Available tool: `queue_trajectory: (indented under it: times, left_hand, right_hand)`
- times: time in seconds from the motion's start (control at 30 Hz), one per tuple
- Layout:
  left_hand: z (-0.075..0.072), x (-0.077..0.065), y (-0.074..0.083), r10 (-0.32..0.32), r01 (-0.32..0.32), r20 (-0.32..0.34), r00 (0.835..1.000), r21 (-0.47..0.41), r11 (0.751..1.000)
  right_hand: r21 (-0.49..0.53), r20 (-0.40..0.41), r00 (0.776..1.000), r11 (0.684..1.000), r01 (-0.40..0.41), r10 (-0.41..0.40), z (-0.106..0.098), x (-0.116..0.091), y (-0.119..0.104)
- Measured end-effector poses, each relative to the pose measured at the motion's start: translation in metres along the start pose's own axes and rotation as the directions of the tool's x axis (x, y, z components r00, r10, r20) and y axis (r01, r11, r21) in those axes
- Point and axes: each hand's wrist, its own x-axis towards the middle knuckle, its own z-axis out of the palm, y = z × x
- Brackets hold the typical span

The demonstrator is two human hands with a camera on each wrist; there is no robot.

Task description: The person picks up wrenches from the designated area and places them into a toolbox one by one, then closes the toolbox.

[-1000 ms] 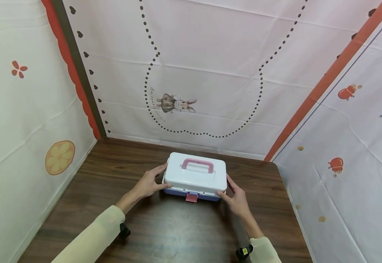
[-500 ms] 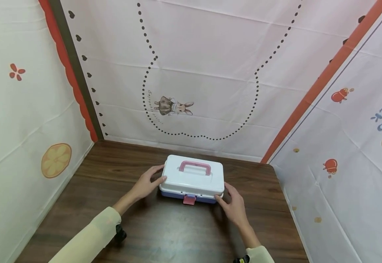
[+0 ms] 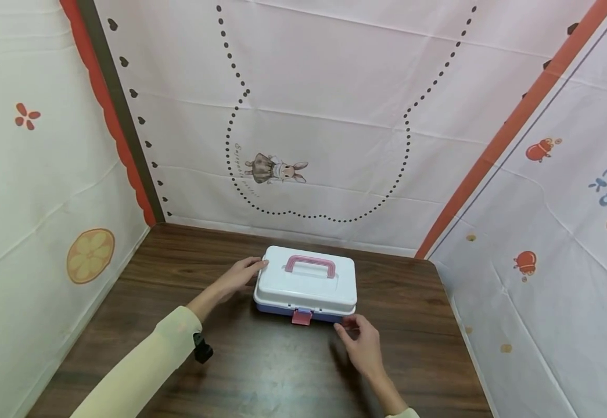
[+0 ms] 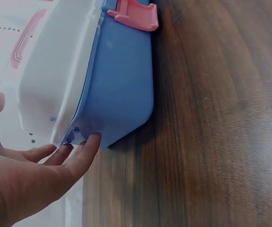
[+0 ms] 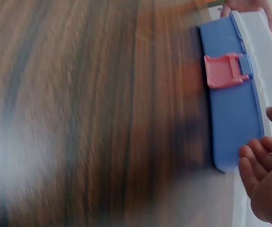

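Note:
A toolbox-like plastic case with a white lid, blue base and pink carry handle stands on the table. Its pink front latch hangs flipped out from the lid. At the case's left end is my left hand, fingertips against the end wall below the lid rim and thumb raised beside the lid. My right hand is by the front right corner, its fingers loosely bent and its thumb apart from them. In the right wrist view, those fingertips overlap the blue base near the corner.
The dark wood-grain table extends in front of the case. Behind it hangs a white printed cloth, and more cloth walls stand at both sides.
My right hand has come off the case's right end and drawn toward the front corner. My left hand has slid farther back along the left end. The lid stays down.

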Motion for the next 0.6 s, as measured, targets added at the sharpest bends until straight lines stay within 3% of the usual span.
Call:
queue_trajectory:
  times: [0.1,0.27,0.4,0.6]
  left_hand:
    - [0.0,0.005,0.001,-0.015,0.015,-0.007,1.0,-0.005,1.0]
    - [0.003,0.01,0.003,-0.036,0.036,-0.022,0.999,-0.005,0.999]
    - [0.006,0.012,0.004,-0.056,0.056,-0.034,0.998,0.008,0.998]
    - [0.007,0.012,0.002,-0.04,0.04,-0.054,0.998,0.002,0.999]
  right_hand:
    - [0.049,0.103,0.993,0.996,-0.071,0.065,0.01,-0.003,-0.004]
    - [0.121,0.249,0.959,0.978,-0.168,0.133,0.028,-0.003,-0.012]
    - [0.157,0.294,0.947,0.97,-0.184,0.131,0.04,-0.002,-0.016]
    - [0.2,0.301,0.947,0.963,-0.18,0.114,0.05,-0.002,-0.018]
